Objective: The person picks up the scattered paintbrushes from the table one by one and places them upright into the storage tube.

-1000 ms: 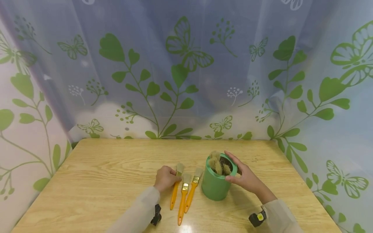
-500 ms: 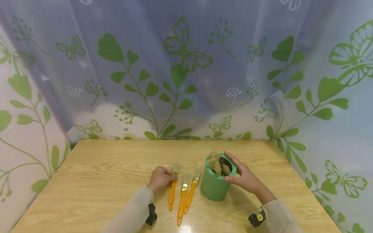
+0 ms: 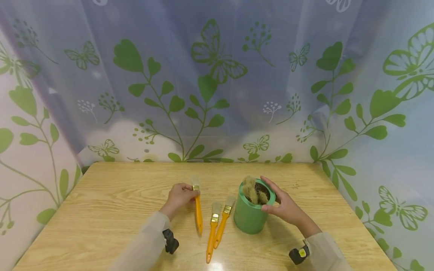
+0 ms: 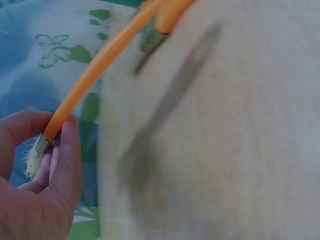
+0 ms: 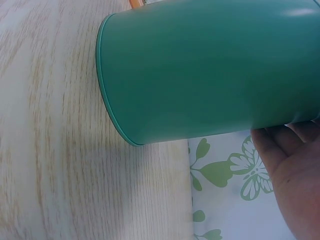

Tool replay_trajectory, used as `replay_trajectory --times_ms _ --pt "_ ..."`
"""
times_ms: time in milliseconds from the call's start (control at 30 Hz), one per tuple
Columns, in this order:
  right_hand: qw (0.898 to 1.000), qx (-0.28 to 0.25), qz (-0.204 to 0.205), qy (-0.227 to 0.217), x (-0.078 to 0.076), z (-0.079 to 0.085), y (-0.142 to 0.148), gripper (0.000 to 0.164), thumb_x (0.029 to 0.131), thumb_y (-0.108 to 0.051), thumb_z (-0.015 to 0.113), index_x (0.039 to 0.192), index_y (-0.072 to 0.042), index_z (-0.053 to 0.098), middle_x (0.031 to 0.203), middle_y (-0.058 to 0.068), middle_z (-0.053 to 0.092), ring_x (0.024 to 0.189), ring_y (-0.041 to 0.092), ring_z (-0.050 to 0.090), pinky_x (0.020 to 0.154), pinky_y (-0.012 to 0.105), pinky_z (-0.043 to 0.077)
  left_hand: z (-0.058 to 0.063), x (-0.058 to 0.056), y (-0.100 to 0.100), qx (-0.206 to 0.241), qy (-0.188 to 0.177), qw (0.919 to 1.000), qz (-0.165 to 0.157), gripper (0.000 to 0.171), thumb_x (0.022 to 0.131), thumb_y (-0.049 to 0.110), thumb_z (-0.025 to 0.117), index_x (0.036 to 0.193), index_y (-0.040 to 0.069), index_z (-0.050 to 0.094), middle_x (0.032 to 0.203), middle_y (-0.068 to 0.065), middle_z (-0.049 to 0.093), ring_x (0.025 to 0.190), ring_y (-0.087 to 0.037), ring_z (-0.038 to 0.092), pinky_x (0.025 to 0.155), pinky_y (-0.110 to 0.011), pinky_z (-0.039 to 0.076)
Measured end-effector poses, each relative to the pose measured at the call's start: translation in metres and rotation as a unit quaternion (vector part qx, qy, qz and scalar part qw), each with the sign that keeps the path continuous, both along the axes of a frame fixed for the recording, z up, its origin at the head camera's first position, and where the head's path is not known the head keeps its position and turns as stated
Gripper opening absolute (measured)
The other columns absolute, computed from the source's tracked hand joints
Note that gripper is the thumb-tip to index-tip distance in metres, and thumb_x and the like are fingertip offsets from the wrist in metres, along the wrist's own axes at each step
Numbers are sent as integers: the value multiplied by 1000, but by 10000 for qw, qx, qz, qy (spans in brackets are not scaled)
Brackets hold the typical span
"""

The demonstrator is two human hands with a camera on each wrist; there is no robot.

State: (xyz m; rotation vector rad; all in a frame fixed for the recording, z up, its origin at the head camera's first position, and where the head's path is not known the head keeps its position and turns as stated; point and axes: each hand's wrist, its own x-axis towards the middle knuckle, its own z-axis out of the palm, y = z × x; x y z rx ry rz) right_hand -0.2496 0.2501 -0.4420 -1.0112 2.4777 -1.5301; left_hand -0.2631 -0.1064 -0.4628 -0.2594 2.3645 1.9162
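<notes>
My left hand (image 3: 180, 196) pinches a paintbrush (image 3: 198, 214) with an orange handle near its metal ferrule. In the left wrist view that paintbrush (image 4: 95, 65) is off the table, its shadow lying below it, with the pale bristles past my fingertips. Two more orange paintbrushes, one in the middle (image 3: 211, 237) and one to its right (image 3: 222, 226), lie side by side on the table, bristles away from me. My right hand (image 3: 288, 209) holds the rim of a green can (image 3: 250, 218) from the right. Fuzzy tan pieces (image 3: 251, 192) stick up inside it beside something dark.
The wooden table (image 3: 135, 188) ends at the back against a curtain (image 3: 217, 94) printed with green leaves and butterflies. More printed cloth hangs at both sides. A black wrist camera (image 3: 170, 241) sits on the left sleeve, another (image 3: 299, 255) on the right.
My left hand has moved left and away from me, carrying the paintbrush up off the table and apart from the other two. My right hand and the can have stayed in place.
</notes>
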Motion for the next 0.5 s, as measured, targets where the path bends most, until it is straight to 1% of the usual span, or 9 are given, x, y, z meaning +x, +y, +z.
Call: replay_trajectory --times_ms 67,100,167,200,267,333,400,467,500 --pt "10000 15 -9 21 0 0 0 83 89 -18 68 154 -17 18 153 25 25 133 39 37 99 65 36 7 -2 -1 189 55 9998 -23 24 86 7 71 102 -6 58 92 -18 67 70 -19 68 77 -42 58" --pt "10000 20 -21 13 0 0 0 83 89 -18 69 154 -17 18 153 25 25 134 39 36 99 65 36 10 -4 -1 272 88 9996 -39 26 86 7 70 104 -7 57 93 -19 67 71 -19 68 79 -44 57" --pt "10000 27 -34 25 0 0 -1 83 89 -18 69 154 -17 18 153 24 25 134 36 37 100 64 37 17 -6 -1 427 123 9990 -34 28 87 8 70 108 -5 57 96 -18 67 73 -19 68 81 -44 57" --pt "10000 24 -49 8 0 0 -1 83 89 -18 69 154 -18 18 154 23 25 135 32 37 100 63 37 21 -6 0 536 158 9984 -42 29 87 8 69 109 -5 56 97 -18 67 73 -18 68 81 -44 57" --pt "10000 51 -55 33 1 1 -1 83 89 -18 69 154 -17 18 154 22 25 135 23 38 100 61 38 29 -7 0 732 264 9969 -71 30 88 9 69 111 -5 55 99 -18 67 74 -17 67 80 -41 58" --pt "10000 28 -51 12 1 1 -1 83 89 -18 69 154 -18 18 154 20 26 134 12 37 100 60 38 39 -8 3 949 347 9948 -78 30 88 9 69 111 -3 55 98 -15 68 75 -15 67 79 -35 58" --pt "10000 25 -39 27 1 1 -1 83 89 -18 69 154 -18 18 154 20 26 132 6 37 100 60 38 51 -8 6 1265 476 9908 -117 29 89 9 68 111 -4 54 98 -14 68 77 -14 67 78 -31 58" --pt "10000 23 -30 35 1 1 -1 83 89 -19 69 154 -18 18 154 21 25 133 7 37 100 61 37 63 -6 10 1558 611 9858 -126 28 89 7 68 109 -4 53 96 -12 66 78 -14 67 77 -28 58" --pt "10000 19 -27 33 1 1 -1 83 89 -18 69 154 -18 18 154 21 25 134 11 37 100 62 37 70 -5 13 1730 676 9825 -138 27 89 6 67 108 -5 52 96 -12 65 79 -14 67 78 -27 57"
